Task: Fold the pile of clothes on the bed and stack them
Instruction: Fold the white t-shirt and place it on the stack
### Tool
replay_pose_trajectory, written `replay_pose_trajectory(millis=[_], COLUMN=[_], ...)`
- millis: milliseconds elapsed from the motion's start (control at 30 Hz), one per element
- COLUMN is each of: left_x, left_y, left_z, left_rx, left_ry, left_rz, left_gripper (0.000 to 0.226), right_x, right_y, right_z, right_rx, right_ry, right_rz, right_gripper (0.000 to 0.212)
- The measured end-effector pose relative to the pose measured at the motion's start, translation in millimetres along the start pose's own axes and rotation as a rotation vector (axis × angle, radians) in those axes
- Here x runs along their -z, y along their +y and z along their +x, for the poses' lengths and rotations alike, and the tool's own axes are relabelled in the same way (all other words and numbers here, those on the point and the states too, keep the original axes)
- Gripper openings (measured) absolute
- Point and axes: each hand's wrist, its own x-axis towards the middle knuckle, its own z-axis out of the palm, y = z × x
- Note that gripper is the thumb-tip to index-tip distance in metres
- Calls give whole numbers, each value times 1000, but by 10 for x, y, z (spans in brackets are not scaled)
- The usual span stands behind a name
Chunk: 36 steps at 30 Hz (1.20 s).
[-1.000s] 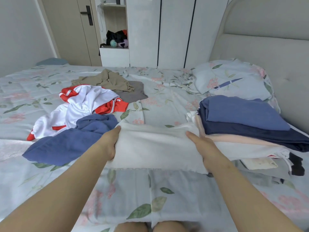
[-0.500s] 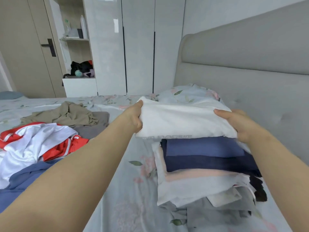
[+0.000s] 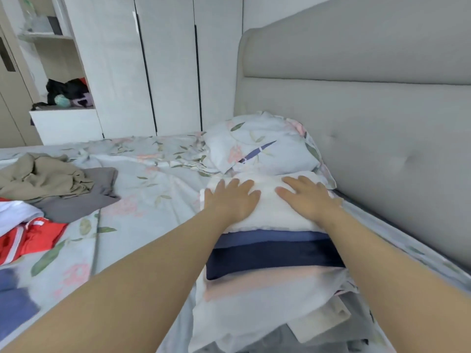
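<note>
A folded white garment [image 3: 270, 212] lies on top of the stack of folded clothes [image 3: 275, 261] at the right of the bed, near the headboard. My left hand [image 3: 229, 200] and my right hand [image 3: 308, 197] rest flat on it, palms down, fingers spread, holding nothing. Below the white piece the stack shows a blue layer, a navy layer, a pale pink one and white ones. The unfolded pile sits at the left: a khaki garment [image 3: 43, 174], a grey one [image 3: 86, 197], a red and white one [image 3: 25, 233] and a blue one [image 3: 12, 301].
The bed [image 3: 153, 189] has a pale floral sheet. A matching pillow [image 3: 262, 143] lies just behind the stack, and the grey padded headboard [image 3: 369, 123] runs along the right. White wardrobe doors [image 3: 165, 64] and an open shelf with dark items [image 3: 66, 94] stand beyond.
I lifted the folded white garment from in front of me, carried it right and set it on the stack. Both hands let go and now lie flat on it.
</note>
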Motion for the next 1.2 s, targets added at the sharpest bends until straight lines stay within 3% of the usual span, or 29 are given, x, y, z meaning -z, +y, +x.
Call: replay_pose_trajectory(millis=[100,267,600,700,900,1000,1200], left_x=[-265,-472,-435,-355,-410,-511,-595], left_y=[-194,-227,-389,-665,-1646,-2286,-3323], left_z=[-17,-94,-414,-720,-1562,-1989,-2778], left_rx=[79,47,48,19,138,205,488], left_ry=[-35,76,112,173,303,364,258], left_rz=[-94,-79,-129,-73,101,217,334], left_gripper=[52,50,48,48,53,53,55], right_x=[-197,-337,-401,-510,-904,-1262,-2153], right_y=[96,167,-146,-413,-1214,-1672,-2403], right_z=[23,-75,-492,-750,-1159,-1354,-1764], right_rx=[19,9,-52,11,246,355,422], right_ry=[-32,7,60,59,71,-27,-399], right_rz=[44,62,-87,-75,-123,-34,42], right_gripper=[74,60,61,58,49,46,52])
